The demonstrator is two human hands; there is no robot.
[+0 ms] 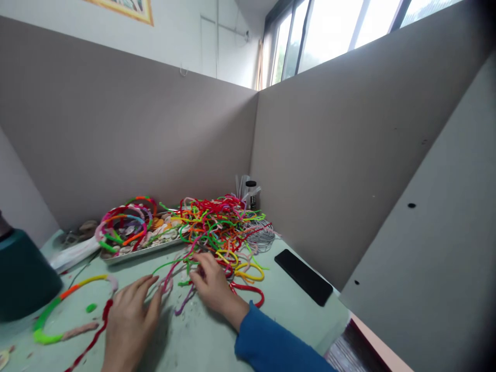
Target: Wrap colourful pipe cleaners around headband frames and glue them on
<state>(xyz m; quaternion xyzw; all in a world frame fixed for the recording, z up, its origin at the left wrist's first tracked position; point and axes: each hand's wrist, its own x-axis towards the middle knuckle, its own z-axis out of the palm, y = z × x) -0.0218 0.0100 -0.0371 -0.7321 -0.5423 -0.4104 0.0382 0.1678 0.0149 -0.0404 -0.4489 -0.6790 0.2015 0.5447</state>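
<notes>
Over the near left of the table, my left hand (132, 315) is open, thumb apart from the fingers. A magenta fuzzy cord (170, 275) runs just beyond its thumb. My right hand (213, 289), in a blue sleeve, is at the near edge of a tangled pile of coloured cords (217, 222). Its thumb and fingers curl in on cord strands there; the exact strand is partly hidden. Below the right thumb trails a purple cord (184, 302). Left of my left hand lies a ring of coloured sections (48, 320), with a dark red cord (95, 338) beside it.
A metal tray (143, 252) behind my hands bears finished-looking rings (126, 222) and small pieces. A teal container (25, 274) stands at far left. A black phone (304, 276) lies on the right. A black-lidded jar (251, 195) stands at the back corner, and grey partitions (318, 155) enclose the table.
</notes>
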